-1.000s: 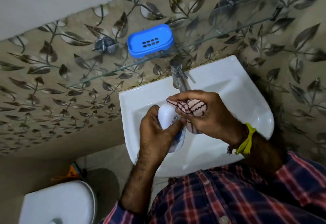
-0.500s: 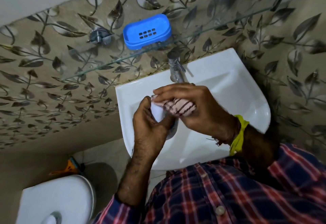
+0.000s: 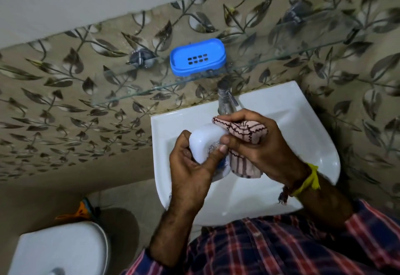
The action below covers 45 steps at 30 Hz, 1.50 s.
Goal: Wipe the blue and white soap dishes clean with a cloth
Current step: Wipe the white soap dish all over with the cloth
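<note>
- The left hand [image 3: 190,166] grips the white soap dish [image 3: 204,142] over the basin of the sink [image 3: 303,123], fingers curled round the dish's left end and thumb laid along its near side.
- The right hand [image 3: 257,145] clutches the striped cloth [image 3: 249,133], bunched between fingers and thumb and pressed against the dish's right end; a tail of cloth hangs below the hand.
- What lies under the dish is blurred, perhaps a bluish patch, and hard to make out.
- The blue soap dish [image 3: 197,57] sits on the glass shelf [image 3: 129,93], toward its middle, well apart from both hands and back from the front edge.
- The tap [image 3: 226,99] stands at the sink's back edge, just behind the right hand's fingers.
- The basin's right half lies open beside the right wrist.
- A toilet lid [image 3: 60,251] shows at lower left.
</note>
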Available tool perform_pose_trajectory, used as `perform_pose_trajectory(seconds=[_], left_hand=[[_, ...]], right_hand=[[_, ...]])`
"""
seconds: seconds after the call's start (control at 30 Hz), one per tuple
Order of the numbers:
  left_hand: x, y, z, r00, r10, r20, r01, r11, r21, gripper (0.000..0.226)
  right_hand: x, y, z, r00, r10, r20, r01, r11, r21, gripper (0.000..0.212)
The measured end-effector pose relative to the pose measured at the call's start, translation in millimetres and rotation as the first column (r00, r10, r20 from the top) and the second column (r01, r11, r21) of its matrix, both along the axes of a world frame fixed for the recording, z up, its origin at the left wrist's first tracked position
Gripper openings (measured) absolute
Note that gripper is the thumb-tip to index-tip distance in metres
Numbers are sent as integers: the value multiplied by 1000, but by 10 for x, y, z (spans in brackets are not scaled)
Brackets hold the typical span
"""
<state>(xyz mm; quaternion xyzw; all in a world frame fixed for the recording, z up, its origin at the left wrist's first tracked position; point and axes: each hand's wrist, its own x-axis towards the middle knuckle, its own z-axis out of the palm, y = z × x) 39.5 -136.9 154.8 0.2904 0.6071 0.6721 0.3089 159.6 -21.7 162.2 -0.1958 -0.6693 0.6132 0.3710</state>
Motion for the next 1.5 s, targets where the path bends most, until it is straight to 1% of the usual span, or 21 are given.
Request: perform_pose_trajectory(seconds=[0.07, 0.17, 0.23, 0.27, 0.3, 0.37, 0.4, 0.47, 0.53, 0.57, 0.63, 0.73, 0.87, 0.93, 1.0, 1.07, 1.2, 1.3, 1.37, 1.43, 1.5], left_hand=[[-31, 13, 17, 998, -39, 55, 40, 999, -4, 31], [-225, 51, 110, 977, -210, 45, 213, 972, -100, 30], [-319, 116, 168, 954, -297, 32, 298, 936, -185, 40], [-317, 144, 186, 951, -306, 39, 307, 929, -208, 45], [-287, 157, 186, 957, -287, 43, 289, 933, -212, 48], [-196, 154, 151, 978, -208, 20, 208, 960, -186, 41], [-156, 133, 122, 986, -167, 8, 166, 973, -160, 36], [-134, 73, 69, 995, -97, 5, 97, 991, -91, 31], [-177, 38, 63, 998, -55, 40, 57, 997, -46, 30], [-193, 37, 71, 997, -66, 39, 68, 997, -44, 30], [-180, 38, 75, 994, -107, 10, 108, 991, -75, 29], [-130, 53, 60, 996, -87, -8, 86, 994, -63, 34], [-182, 24, 53, 998, -39, 45, 38, 999, 18, 29], [-165, -3, 30, 997, -39, 73, 38, 999, 4, 30], [-133, -9, 12, 994, -54, 95, 55, 998, -12, 30], [-154, 6, 41, 993, -46, 107, 44, 999, 22, 29], [-269, -15, 134, 982, -27, 187, 2, 991, 131, 28], [-174, -46, 47, 967, -19, 254, -9, 994, 111, 29], [-158, -69, 14, 960, -36, 278, 10, 996, 94, 30], [-281, -93, 70, 977, -98, 189, 91, 995, 46, 38], [-459, -84, 201, 978, -206, 29, 207, 977, -50, 53]], right_hand=[[-29, 63, 65, 999, 30, 33, -31, 999, 33, 29], [-38, 201, 194, 984, 115, 133, -129, 987, 100, 27], [-47, 255, 261, 971, 149, 189, -175, 976, 128, 27], [-54, 261, 283, 965, 152, 214, -186, 971, 150, 28], [-60, 251, 291, 963, 142, 229, -186, 965, 186, 29], [-55, 196, 263, 975, 100, 197, -149, 956, 253, 31], [-42, 145, 220, 984, 80, 161, -119, 962, 248, 32], [9, 29, 94, 995, 27, 97, -44, 984, 173, 33], [76, -36, -13, 995, -49, 82, 39, 991, 126, 27], [93, -43, -34, 994, -70, 85, 60, 992, 115, 26], [62, -25, -2, 994, -62, 94, 51, 991, 123, 27], [-57, 6, 91, 996, -10, 87, -7, 981, 192, 31], [60, -24, -9, 994, -37, 101, 27, 995, 93, 27], [118, -50, -45, 990, -60, 126, 50, 995, 82, 27], [65, -43, 16, 990, -42, 132, 22, 988, 150, 31], [-20, -20, 79, 993, -4, 117, -20, 980, 200, 34], [17, -36, 15, 995, 3, 96, -11, 996, 84, 31], [73, -68, -43, 995, 21, 96, -20, 1000, -15, 34], [63, -13, -5, 993, 58, 107, -56, 998, -14, 34], [52, 84, 93, 986, 93, 139, -100, 994, 45, 33], [42, 187, 221, 972, 113, 208, -150, 973, 175, 29]])
